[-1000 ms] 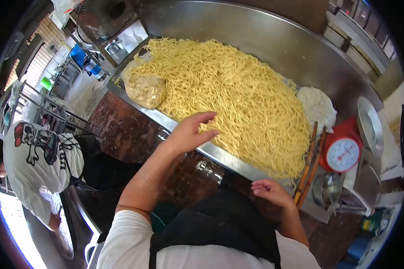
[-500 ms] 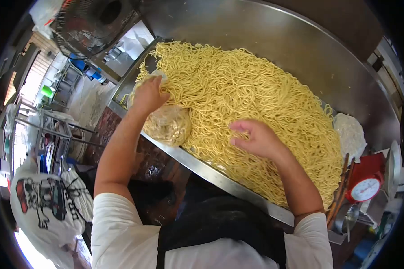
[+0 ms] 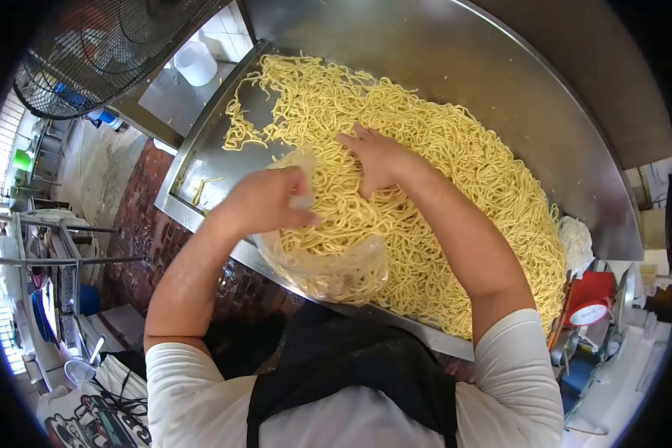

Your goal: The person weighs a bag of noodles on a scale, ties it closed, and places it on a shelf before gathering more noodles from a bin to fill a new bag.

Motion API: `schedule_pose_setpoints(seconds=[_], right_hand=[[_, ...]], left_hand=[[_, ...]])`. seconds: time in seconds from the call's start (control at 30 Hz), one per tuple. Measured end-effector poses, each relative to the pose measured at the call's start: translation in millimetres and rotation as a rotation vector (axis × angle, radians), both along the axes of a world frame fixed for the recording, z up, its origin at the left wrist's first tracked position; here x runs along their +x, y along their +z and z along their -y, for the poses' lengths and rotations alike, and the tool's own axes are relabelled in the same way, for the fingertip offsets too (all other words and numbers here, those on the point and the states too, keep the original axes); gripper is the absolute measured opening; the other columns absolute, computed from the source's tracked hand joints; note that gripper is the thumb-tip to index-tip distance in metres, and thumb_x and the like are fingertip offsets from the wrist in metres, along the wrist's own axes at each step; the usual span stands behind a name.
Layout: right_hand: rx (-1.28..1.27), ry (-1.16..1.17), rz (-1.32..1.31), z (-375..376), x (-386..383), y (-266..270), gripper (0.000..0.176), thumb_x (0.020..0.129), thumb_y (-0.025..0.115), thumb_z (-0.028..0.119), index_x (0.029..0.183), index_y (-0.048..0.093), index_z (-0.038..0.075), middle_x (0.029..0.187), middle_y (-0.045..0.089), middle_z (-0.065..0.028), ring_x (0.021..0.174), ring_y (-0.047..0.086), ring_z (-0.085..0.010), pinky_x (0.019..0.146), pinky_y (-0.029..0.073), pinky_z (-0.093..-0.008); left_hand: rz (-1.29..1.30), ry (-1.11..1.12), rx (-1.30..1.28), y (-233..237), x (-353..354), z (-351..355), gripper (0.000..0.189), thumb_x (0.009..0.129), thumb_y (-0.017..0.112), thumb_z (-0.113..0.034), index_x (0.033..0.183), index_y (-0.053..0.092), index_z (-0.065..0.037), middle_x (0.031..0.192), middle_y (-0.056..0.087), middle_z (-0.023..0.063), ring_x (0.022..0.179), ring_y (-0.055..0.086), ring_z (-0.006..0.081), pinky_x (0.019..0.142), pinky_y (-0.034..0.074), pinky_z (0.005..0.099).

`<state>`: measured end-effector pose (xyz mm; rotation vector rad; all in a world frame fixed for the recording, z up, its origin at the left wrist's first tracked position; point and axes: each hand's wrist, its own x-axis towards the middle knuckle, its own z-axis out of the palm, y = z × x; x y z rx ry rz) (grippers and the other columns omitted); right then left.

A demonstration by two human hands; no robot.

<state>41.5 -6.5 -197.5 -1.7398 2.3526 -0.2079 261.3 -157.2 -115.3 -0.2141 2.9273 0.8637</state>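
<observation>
Yellow noodles [image 3: 448,201] lie in a big heap in the metal tray. A clear plastic bag [image 3: 328,272], partly filled with noodles, rests at the tray's near edge with its mouth toward the heap. My left hand [image 3: 269,200] grips the bag's rim at the left, thumb and fingers curled around the mouth; film shows by the fingertips. My right hand [image 3: 380,160] lies on the noodles just beyond the bag's mouth, fingers spread and partly sunk among the strands.
The metal tray [image 3: 220,160] has a raised rim and a few stray strands at left. A fan [image 3: 112,56] stands upper left. At right are a white plastic bundle [image 3: 577,246] and a red dial scale [image 3: 593,295]. Metal racks [image 3: 60,261] stand on the left.
My right hand has moved left and away from me, from above the heap onto noodles by the bag. The bag looks wider and fuller. The view has shifted.
</observation>
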Motion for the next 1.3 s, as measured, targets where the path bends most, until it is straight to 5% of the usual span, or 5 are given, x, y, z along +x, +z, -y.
schedule_pose_setpoints(seconds=[0.17,0.33,0.57,1.0,1.3], right_hand=[[0.16,0.011,0.38,17,10,-8,0.048,0.064,0.082,0.028,0.108,0.071,0.01,0.103,0.072,-0.0184,0.098,0.068,-0.0354,0.092,0.051,-0.0447],[-0.131,-0.27,0.541,-53,64,18,0.032,0.075,0.071,0.029,0.102,0.072,0.012,0.091,0.073,-0.012,0.091,0.07,-0.0339,0.085,0.054,-0.0414],[-0.719,-0.019,0.634,43,149,92,0.04,0.078,0.068,0.018,0.117,0.061,0.008,0.103,0.069,-0.0162,0.093,0.069,-0.0333,0.081,0.055,-0.0399],[-0.704,0.069,0.936,9,212,-45,0.032,0.092,0.064,0.014,0.123,0.059,0.005,0.105,0.064,-0.012,0.104,0.06,-0.0189,0.091,0.049,-0.032],[-0.723,-0.389,0.183,-133,90,110,0.043,0.082,0.071,0.015,0.124,0.065,0.012,0.125,0.066,-0.011,0.117,0.06,-0.0319,0.095,0.05,-0.0423]], left_hand=[[0.461,0.094,0.014,9,9,42,0.034,0.087,0.069,-0.036,0.085,0.07,-0.002,0.081,0.069,0.0161,0.076,0.067,0.0307,0.069,0.052,0.0376],[0.023,0.101,1.598,10,-19,-12,0.035,0.103,0.052,-0.026,0.113,0.067,0.004,0.073,0.064,0.007,0.067,0.062,0.0155,0.063,0.05,0.029],[-0.357,-0.306,1.384,122,0,-7,0.062,0.095,0.061,-0.036,0.144,0.047,0.001,0.102,0.068,0.0158,0.091,0.066,0.021,0.074,0.053,0.0286],[0.349,-0.359,-0.282,-77,-70,-87,0.077,0.078,0.077,-0.039,0.139,0.052,0.001,0.139,0.053,0.0267,0.126,0.054,0.0396,0.104,0.044,0.0412],[-0.095,0.282,1.571,-21,-63,-57,0.069,0.068,0.06,0.003,0.136,0.049,0.006,0.112,0.067,0.0192,0.098,0.067,0.0299,0.085,0.057,0.0376]])
